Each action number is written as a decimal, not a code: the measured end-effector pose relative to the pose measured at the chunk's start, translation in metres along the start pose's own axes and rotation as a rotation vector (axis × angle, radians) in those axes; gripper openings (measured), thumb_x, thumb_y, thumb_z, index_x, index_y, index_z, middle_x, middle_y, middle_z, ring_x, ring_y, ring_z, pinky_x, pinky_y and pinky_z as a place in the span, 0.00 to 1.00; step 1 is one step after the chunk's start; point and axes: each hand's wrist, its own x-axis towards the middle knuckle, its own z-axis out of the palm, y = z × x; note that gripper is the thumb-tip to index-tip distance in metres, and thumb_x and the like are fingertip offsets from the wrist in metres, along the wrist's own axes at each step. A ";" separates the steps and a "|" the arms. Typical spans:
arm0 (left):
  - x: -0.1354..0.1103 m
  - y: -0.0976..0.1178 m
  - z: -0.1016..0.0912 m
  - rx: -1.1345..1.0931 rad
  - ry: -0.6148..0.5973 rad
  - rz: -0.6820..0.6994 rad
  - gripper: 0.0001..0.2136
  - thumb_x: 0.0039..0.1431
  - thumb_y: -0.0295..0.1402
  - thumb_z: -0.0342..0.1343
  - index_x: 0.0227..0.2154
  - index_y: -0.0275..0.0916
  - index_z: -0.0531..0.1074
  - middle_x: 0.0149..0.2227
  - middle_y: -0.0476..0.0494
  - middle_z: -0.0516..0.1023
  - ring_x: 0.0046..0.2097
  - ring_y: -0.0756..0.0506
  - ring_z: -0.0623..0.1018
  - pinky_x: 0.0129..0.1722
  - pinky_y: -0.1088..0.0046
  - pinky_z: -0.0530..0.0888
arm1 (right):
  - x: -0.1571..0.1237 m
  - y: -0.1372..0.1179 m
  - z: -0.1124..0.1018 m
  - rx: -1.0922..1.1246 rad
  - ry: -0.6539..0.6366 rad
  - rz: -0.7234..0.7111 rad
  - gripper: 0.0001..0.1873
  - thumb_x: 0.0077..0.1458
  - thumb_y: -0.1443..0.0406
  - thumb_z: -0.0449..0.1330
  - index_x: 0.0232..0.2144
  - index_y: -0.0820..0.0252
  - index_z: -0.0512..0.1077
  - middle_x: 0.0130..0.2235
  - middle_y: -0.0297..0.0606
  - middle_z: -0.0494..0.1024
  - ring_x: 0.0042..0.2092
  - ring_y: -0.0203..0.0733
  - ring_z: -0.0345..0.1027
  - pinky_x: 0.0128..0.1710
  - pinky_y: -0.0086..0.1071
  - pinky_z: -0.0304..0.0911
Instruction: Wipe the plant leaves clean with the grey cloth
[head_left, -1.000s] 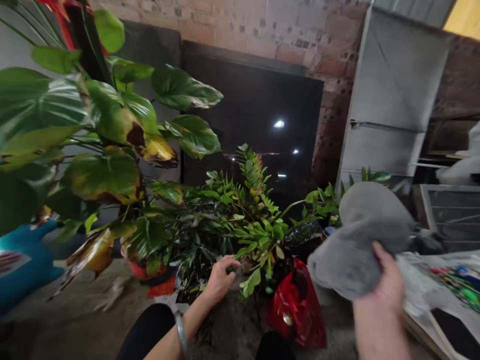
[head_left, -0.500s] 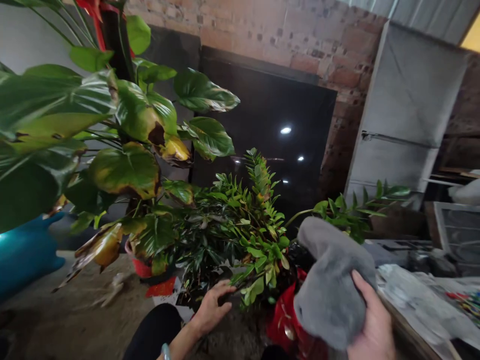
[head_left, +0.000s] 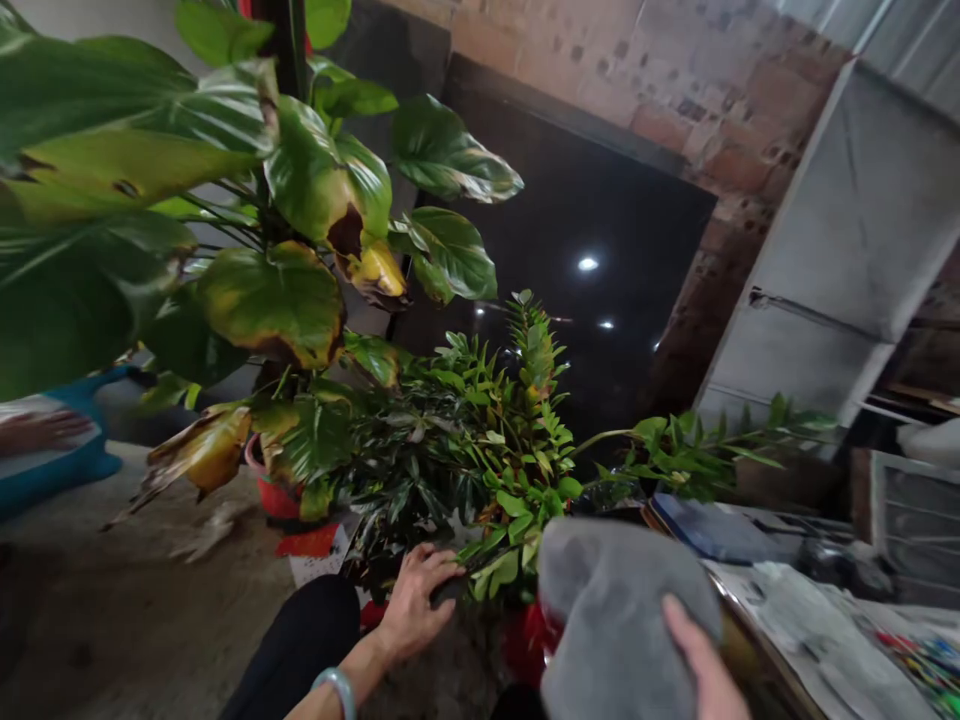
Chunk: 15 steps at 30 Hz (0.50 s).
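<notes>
My left hand (head_left: pixel 415 596) reaches into the low leafy plant (head_left: pixel 480 450) at the centre, fingers curled round a stem near its base. A bracelet sits on that wrist. My right hand (head_left: pixel 701 665), at the bottom right, grips a grey cloth (head_left: pixel 611 615) bunched up in front of the plant. Only the thumb and part of the palm show. A red wrapping (head_left: pixel 525 640) round the plant's pot peeks out behind the cloth.
A tall large-leaved plant (head_left: pixel 247 220) in a red pot (head_left: pixel 274 495) stands at the left. A dark glossy panel (head_left: pixel 592 260) leans on the brick wall. Newspapers and clutter (head_left: pixel 810 620) lie at the right. A blue object (head_left: pixel 67 450) sits at the far left.
My right hand has brought the grey cloth down and leftward, close to the small plant. The view has tilted and shifted. My left hand stays at the plant's base.
</notes>
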 end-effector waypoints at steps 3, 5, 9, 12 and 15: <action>-0.003 0.002 0.000 -0.159 -0.084 -0.034 0.21 0.42 0.28 0.54 0.43 0.44 0.76 0.51 0.41 0.75 0.54 0.38 0.71 0.55 0.57 0.66 | 0.028 -0.042 0.033 0.210 0.029 -0.078 0.16 0.38 0.58 0.65 0.33 0.56 0.75 0.27 0.34 0.81 0.35 0.48 0.75 0.39 0.42 0.70; -0.006 0.003 0.000 -0.248 -0.139 -0.063 0.23 0.43 0.29 0.54 0.46 0.43 0.74 0.55 0.40 0.72 0.57 0.39 0.69 0.57 0.59 0.63 | 0.044 -0.039 0.061 0.278 -0.010 -0.040 0.15 0.39 0.59 0.63 0.33 0.57 0.74 0.26 0.33 0.80 0.33 0.45 0.75 0.38 0.40 0.70; -0.007 0.006 -0.002 -0.381 -0.146 -0.114 0.23 0.42 0.29 0.56 0.46 0.40 0.75 0.54 0.39 0.73 0.57 0.39 0.68 0.58 0.61 0.62 | 0.039 0.035 0.082 0.153 -0.113 0.188 0.15 0.34 0.60 0.65 0.28 0.60 0.74 0.26 0.39 0.80 0.34 0.49 0.75 0.37 0.42 0.70; -0.005 0.013 -0.008 -0.536 -0.116 -0.091 0.18 0.43 0.34 0.59 0.40 0.38 0.77 0.48 0.40 0.77 0.52 0.38 0.72 0.54 0.64 0.66 | 0.011 0.101 0.065 0.009 -0.212 0.356 0.16 0.32 0.56 0.66 0.26 0.59 0.75 0.30 0.41 0.80 0.39 0.50 0.74 0.38 0.40 0.70; -0.003 0.024 -0.015 -0.721 -0.135 -0.124 0.17 0.44 0.40 0.60 0.36 0.34 0.78 0.39 0.41 0.79 0.45 0.38 0.74 0.47 0.66 0.70 | -0.012 0.136 0.045 -0.073 -0.293 0.415 0.18 0.30 0.54 0.66 0.23 0.62 0.74 0.26 0.45 0.79 0.39 0.56 0.74 0.35 0.43 0.70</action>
